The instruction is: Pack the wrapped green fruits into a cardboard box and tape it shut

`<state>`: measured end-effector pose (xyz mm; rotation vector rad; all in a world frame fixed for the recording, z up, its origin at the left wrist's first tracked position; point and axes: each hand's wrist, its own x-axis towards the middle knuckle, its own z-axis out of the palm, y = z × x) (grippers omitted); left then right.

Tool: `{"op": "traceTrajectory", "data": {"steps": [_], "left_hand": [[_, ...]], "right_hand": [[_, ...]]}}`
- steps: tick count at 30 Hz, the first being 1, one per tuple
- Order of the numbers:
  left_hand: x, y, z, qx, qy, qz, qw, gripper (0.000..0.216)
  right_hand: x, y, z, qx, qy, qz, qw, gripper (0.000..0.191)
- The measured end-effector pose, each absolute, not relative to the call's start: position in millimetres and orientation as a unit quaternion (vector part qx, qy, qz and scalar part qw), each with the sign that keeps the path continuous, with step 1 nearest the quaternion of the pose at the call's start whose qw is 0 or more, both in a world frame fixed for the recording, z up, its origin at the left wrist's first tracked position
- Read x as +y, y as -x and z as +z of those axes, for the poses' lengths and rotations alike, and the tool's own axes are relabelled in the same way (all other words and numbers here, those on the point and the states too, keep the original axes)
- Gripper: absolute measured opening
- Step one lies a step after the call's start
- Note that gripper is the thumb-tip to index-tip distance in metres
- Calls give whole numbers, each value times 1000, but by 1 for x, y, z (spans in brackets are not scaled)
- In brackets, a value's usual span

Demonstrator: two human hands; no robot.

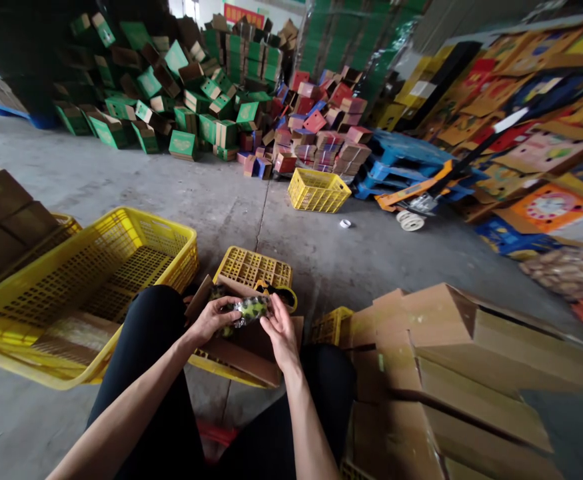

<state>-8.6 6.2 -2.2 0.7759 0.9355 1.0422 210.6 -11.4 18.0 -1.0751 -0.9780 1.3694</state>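
- Green-and-black patterned wrapped item [248,311] is being held between both hands, just above an open brown carton [244,350] lying in front of the person's knees.
- Left hand [214,318] is grasping the item's left end, fingers curling over its top edge.
- Right hand [280,330] is pinching the item's right end, fingertips closing on the wrapper; the palm is facing inward.
- What the item is under the wrapping cannot be told from this view.
- Carton is resting on a low yellow crate [254,268], whose gridded face is showing beyond the hands.
- Dark trousers [151,373] are covering both of the person's legs on either side of the carton.
- Large yellow mesh basket [78,293] is sitting to the left of the left knee, tilting slightly, with flat brown cardboard lying inside it.
- Stack of plain brown boxes [451,380] is standing just beside the right knee.
- Grey concrete floor [301,247] is stretching away from the work spot, a crack running through it.
- Another yellow crate [318,190] is standing well apart on the floor, with a small tape roll [345,223] lying near it.
- Pallet jack [421,193] is standing against blue pallets [401,160] to the right.
- Heaps of green boxes [171,100] and red-and-purple boxes [321,127] are piling up along the far side.
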Motion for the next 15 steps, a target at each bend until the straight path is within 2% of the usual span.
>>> {"op": "traceTrajectory", "data": {"steps": [4,10,15], "left_hand": [[6,10,-4,424,-383,474,670,63],[8,8,-4,416,-379,506,654,91],[8,9,1,414,-416,462,665,59]], "right_hand": [[-11,-212,16,-368,456,593,552,70],[-10,-215,16,-343,502,580,543,69],[-9,-216,13,-347,504,573,546,69]]}}
